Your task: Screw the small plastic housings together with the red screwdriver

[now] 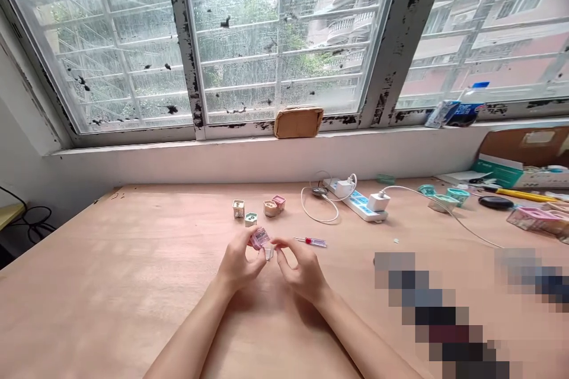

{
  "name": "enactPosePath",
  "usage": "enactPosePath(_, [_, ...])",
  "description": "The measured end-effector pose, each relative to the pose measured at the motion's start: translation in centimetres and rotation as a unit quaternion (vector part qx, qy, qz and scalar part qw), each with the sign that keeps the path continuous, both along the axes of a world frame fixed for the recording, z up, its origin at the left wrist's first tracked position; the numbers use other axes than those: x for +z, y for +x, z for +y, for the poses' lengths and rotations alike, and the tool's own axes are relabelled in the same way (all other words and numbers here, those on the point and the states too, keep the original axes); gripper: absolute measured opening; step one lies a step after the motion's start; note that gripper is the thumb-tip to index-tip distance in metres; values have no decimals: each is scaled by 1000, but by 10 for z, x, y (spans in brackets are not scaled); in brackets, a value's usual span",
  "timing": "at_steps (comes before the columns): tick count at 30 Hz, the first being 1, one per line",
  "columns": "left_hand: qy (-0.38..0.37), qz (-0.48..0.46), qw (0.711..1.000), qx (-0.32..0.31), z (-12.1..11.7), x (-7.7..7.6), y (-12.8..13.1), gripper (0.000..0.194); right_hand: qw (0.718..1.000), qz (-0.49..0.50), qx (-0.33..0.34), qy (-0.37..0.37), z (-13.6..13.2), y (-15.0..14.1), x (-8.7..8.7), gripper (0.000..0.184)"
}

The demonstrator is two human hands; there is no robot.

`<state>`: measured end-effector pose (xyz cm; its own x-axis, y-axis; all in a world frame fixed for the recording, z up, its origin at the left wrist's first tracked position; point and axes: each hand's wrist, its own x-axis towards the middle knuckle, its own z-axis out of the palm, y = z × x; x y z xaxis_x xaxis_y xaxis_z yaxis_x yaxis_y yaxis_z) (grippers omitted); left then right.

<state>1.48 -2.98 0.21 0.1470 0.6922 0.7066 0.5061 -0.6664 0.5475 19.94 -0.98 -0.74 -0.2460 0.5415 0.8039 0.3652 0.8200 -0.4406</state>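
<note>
Between the thumb and fingers of my left hand (239,265) is a small pink box-like case (260,238), tilted above the table. A small whitish, see-through piece (269,253) shows at its lower edge. The closed fingertips of my right hand (304,269) meet at that piece; whether they grip it is too small to tell. Just beyond the hands stand a pale green small box (251,219), a cream one (239,208), an orange one (270,208) and a pink one (279,201). A small screwdriver (316,242) with a clear handle lies to the right.
A power strip (362,204) with white chargers and cables lies at the back. Teal small boxes (442,204), a black oval object (495,202), a yellow tool (527,195) and more pink boxes (528,218) are at the right. A brown pouch (297,123) rests on the windowsill.
</note>
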Motion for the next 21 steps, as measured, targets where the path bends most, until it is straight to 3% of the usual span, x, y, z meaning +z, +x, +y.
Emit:
enactPosePath(3, [-6,13,1000,3,2,-1,-3,45,992,-36,-120,-8,17,20,0,17])
enactPosePath(7, [-19,30,999,11,4,-4,-7,46,954,-140,-242,-105,35,49,1,19])
enactPosePath(14, [-79,36,995,57,5,-3,-12,56,918,-238,-246,-200,35,66,2,18])
enactPosePath(18, [-133,22,989,68,5,-2,-14,41,913,-251,-248,-205,38,69,-3,26])
enactPosePath(21, [-134,23,989,63,5,-2,-13,34,899,-261,-276,-218,43,72,-8,34])
